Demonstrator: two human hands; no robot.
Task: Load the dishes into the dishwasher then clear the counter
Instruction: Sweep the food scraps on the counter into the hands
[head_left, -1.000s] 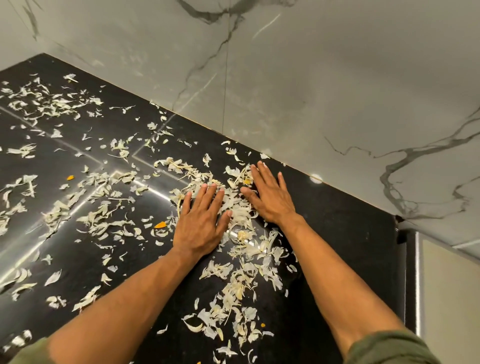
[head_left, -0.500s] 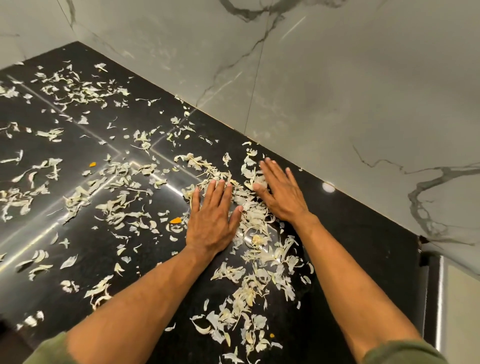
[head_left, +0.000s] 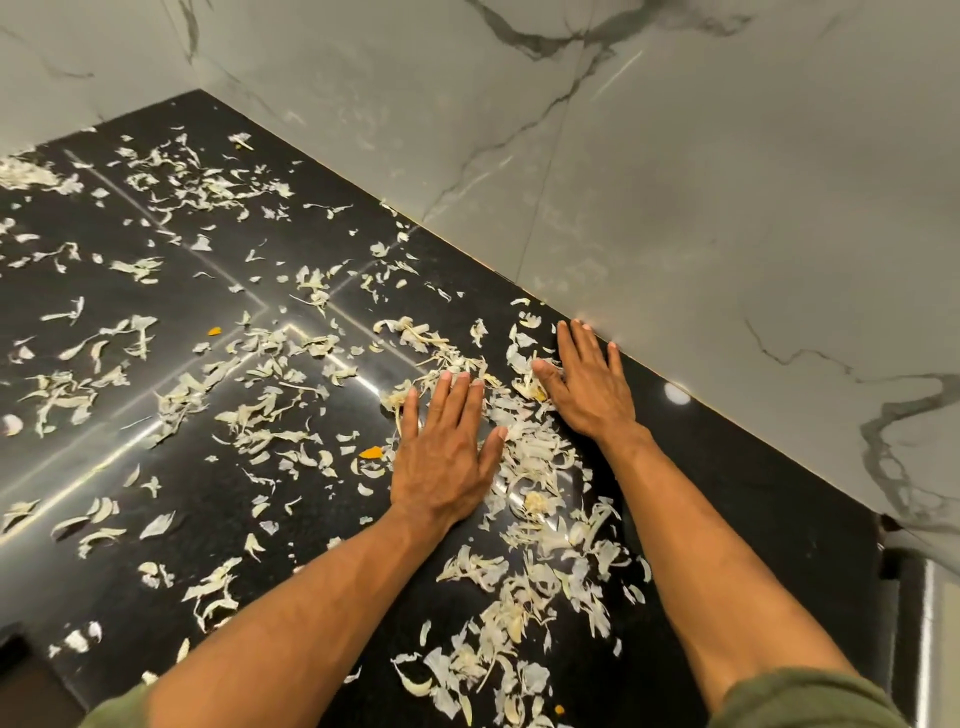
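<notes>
Tabletop, black, glossy: beneath both hands. Pale peel scraps: strewn between, left of and nearer than the hands. Left hand: flat, fingers straight, pressing scraps, gripping nothing. Right hand: likewise flat, fingertips at the marble wall foot.

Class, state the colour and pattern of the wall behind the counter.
The wall is pale grey-white marble with dark veins, seen in the head view.

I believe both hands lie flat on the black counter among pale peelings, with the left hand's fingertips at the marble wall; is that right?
Not quite: in the head view the right hand reaches the marble wall, not the left hand.
</notes>
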